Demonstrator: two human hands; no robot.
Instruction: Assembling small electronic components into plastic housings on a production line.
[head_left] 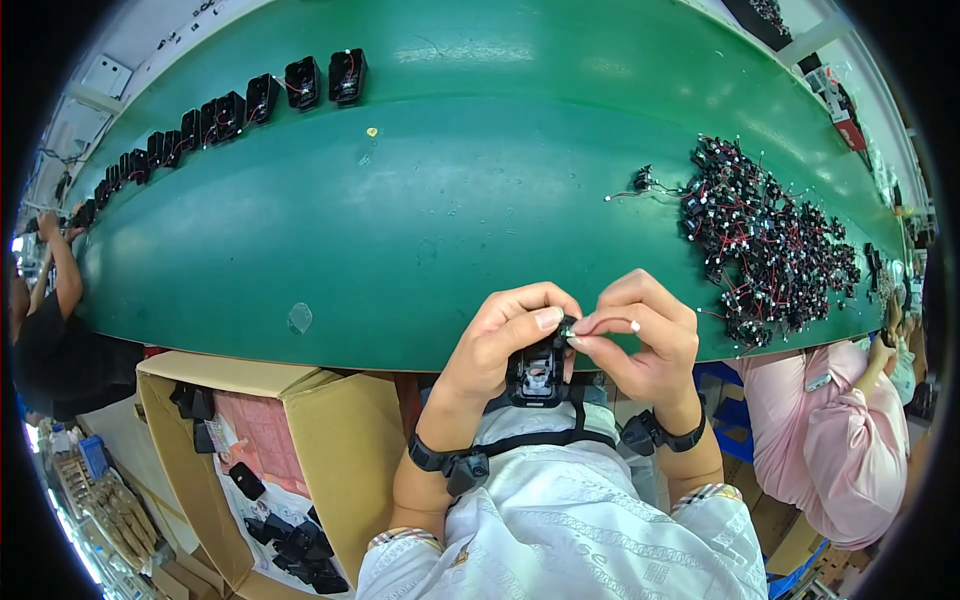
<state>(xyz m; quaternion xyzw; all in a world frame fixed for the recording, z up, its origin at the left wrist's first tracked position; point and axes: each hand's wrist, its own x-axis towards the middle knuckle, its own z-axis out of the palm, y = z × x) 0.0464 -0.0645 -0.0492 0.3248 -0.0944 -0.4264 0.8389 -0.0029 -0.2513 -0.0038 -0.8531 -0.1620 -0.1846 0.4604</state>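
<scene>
Close to my body, at the table's near edge, a black plastic housing [537,375] with an open, hollow inside is held upright. My left hand [510,335] is closed round its upper left side, thumb along the top. My right hand [645,335] pinches a small black part with thin wires [610,324] at the housing's upper end; a white plug tips the wires. The fingertips of both hands meet there and partly hide the small part.
A large pile of small black wired parts [765,240] lies on the green table [480,220] at right, one part [643,180] apart from it. A row of black housings [262,98] curves along the far left. A cardboard box [345,440] with black pieces stands lower left. Co-workers sit left and right.
</scene>
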